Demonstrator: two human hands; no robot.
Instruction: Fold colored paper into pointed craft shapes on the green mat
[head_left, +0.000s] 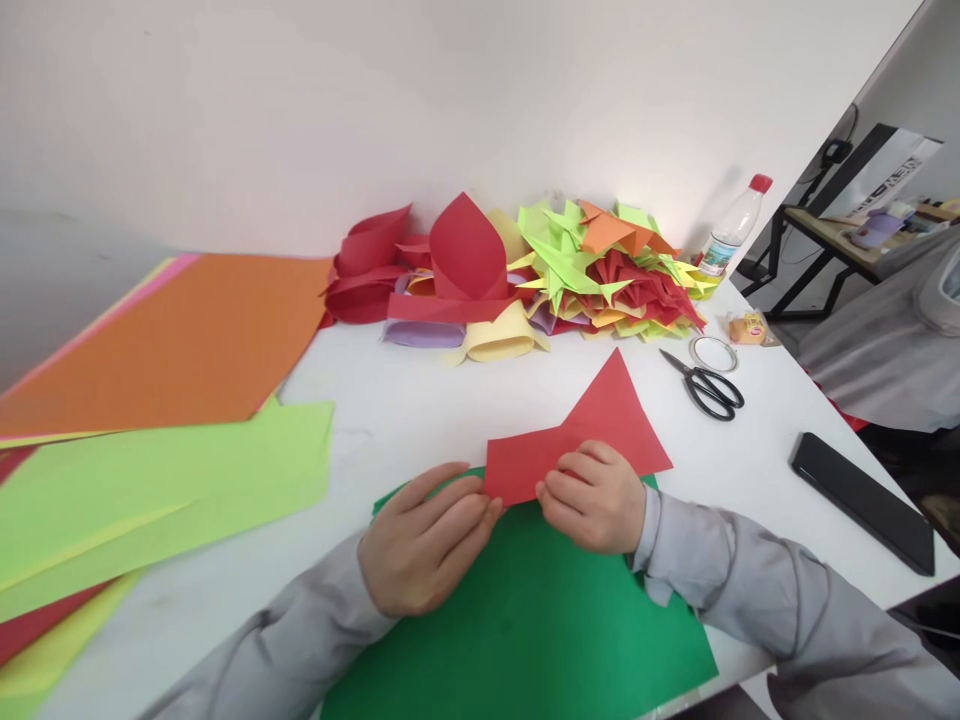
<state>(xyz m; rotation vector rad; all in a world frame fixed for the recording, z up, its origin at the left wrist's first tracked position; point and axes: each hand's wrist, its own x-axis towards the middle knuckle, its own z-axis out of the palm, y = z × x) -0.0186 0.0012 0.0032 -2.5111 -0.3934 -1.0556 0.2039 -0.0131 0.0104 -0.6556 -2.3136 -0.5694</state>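
Note:
A folded piece of red paper [615, 420], with a pointed triangular part and a strip running left, is held over a green sheet [517, 610]. At the strip's left end my left hand [435, 540] pinches the edge, its fingers closed together. My right hand [592, 497] grips the lower edge near the middle, fingers curled, with the thumb hidden behind them. Beneath both hands the green sheet lies flat on the white table [390, 410] near its front edge.
Orange sheets [187, 350] and light green paper [247, 470] cover the left. Along the wall lie red paper shapes [469, 250] and a folded-paper pile [600, 260]. Scissors [709, 388], a tape roll [714, 354], a bottle [733, 230], a small packet [748, 328] and a black case [862, 503] are right.

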